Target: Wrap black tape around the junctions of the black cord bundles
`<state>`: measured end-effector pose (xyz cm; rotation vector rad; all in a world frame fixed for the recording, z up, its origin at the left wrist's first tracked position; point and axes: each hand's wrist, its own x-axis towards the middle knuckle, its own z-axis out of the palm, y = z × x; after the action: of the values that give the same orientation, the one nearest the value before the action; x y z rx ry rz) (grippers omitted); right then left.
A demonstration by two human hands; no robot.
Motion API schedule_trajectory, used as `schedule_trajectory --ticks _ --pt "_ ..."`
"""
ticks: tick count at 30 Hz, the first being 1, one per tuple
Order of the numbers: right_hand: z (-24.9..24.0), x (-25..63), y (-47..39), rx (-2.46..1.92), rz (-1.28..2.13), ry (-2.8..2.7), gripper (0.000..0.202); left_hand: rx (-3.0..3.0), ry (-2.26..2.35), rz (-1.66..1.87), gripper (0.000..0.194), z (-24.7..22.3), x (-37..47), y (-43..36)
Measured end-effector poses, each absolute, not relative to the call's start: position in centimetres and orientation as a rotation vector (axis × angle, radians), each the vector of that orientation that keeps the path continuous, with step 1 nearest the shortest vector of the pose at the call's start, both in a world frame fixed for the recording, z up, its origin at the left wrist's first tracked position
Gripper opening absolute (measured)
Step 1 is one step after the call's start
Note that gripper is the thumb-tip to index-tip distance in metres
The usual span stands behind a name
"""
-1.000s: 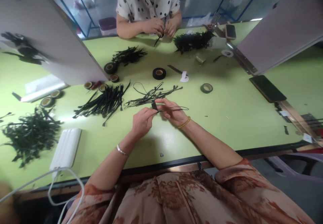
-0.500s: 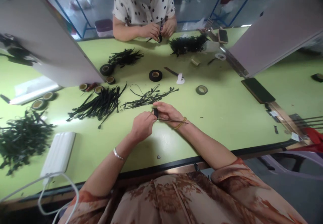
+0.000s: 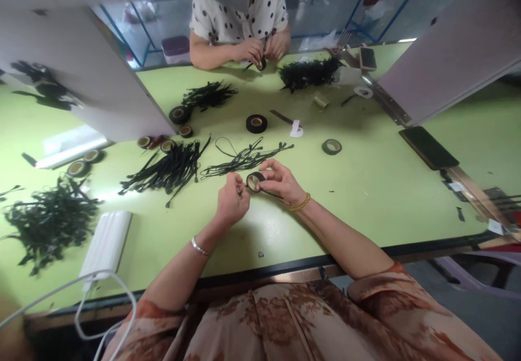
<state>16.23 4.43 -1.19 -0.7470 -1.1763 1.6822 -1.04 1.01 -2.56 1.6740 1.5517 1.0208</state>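
A small roll of black tape (image 3: pixel 255 181) is held on edge between my two hands, its pale core facing me. My right hand (image 3: pixel 282 183) grips the roll from the right with thumb and fingers. A thin black cable (image 3: pixel 278 195) runs from beside the roll under that hand toward the wrist. My left hand (image 3: pixel 233 199) is closed in a pinch just left of the roll, on the cable's end as far as I can see; its fingers partly cover it. Loose black cables (image 3: pixel 248 157) lie just beyond both hands.
Left of my hands lies a bundle of black cables (image 3: pixel 166 168), with a larger pile (image 3: pixel 52 217) farther left. A white power adapter (image 3: pixel 106 244) sits near the front edge. Tape rolls (image 3: pixel 256 124) and a phone (image 3: pixel 428 148) lie around. Across the table, a person (image 3: pixel 240 30) works with tape.
My hands have moved slightly apart, and the tape roll has turned so its core shows. The whole view has shifted a little to the right and down.
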Motion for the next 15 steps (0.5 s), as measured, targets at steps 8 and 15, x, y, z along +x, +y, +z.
schedule_trajectory --ticks 8,15 --pt "0.5 17.4 4.3 -0.718 1.146 -1.894 0.021 0.931 1.196 0.767 0.024 -2.2 -2.9 2.4" --pt "0.2 16.9 3.9 -0.690 0.710 -2.217 0.018 0.822 1.224 0.861 0.029 -1.6 -2.6 2.3"
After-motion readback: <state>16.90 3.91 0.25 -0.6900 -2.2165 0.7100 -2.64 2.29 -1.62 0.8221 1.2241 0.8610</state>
